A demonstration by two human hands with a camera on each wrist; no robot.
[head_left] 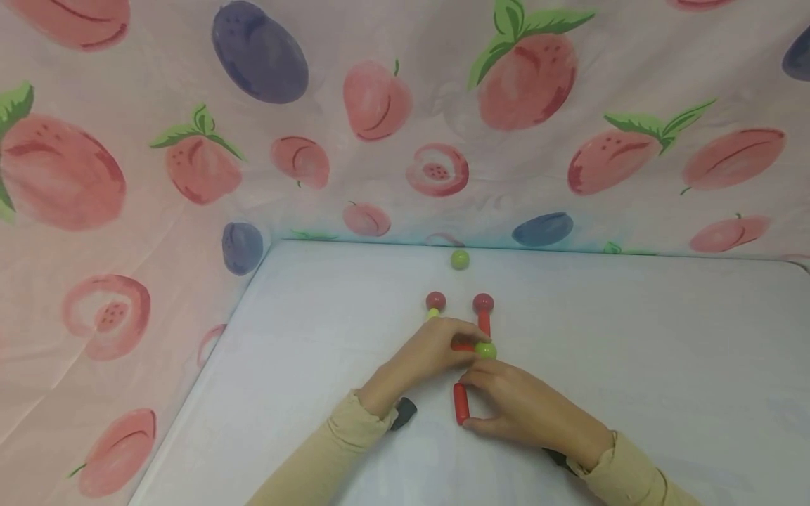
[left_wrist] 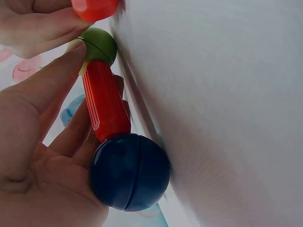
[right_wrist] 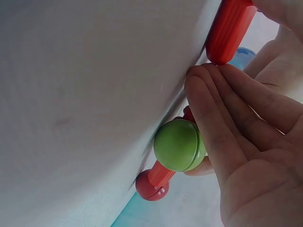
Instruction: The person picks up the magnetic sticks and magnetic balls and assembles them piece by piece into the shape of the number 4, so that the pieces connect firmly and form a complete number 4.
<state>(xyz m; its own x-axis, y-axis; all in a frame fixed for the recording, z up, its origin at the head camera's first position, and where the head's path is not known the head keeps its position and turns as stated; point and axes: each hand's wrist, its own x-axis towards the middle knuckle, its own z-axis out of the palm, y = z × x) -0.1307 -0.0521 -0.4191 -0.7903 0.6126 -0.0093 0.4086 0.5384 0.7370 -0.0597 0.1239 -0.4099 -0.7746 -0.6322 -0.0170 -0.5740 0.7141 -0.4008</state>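
Observation:
My left hand (head_left: 436, 348) pinches a green ball (head_left: 486, 350) between thumb and fingers. A red rod (left_wrist: 106, 101) joins this ball to a dark blue ball (left_wrist: 130, 172) beside the left palm, hidden in the head view. From the green ball another red rod (head_left: 484, 325) runs away to a red ball (head_left: 484, 303). My right hand (head_left: 515, 400) holds a loose red rod (head_left: 461, 404) lengthwise between thumb and fingertips, close to the green ball. Beyond the left hand, a second red ball (head_left: 435, 301) meets a yellow-green rod (head_left: 433, 313), mostly hidden.
A separate green ball (head_left: 460, 260) lies near the back edge of the white table (head_left: 633, 365). Fruit-print cloth (head_left: 380, 42) hangs behind and on the left. Dark wrist devices (head_left: 403, 413) sit under the sleeves.

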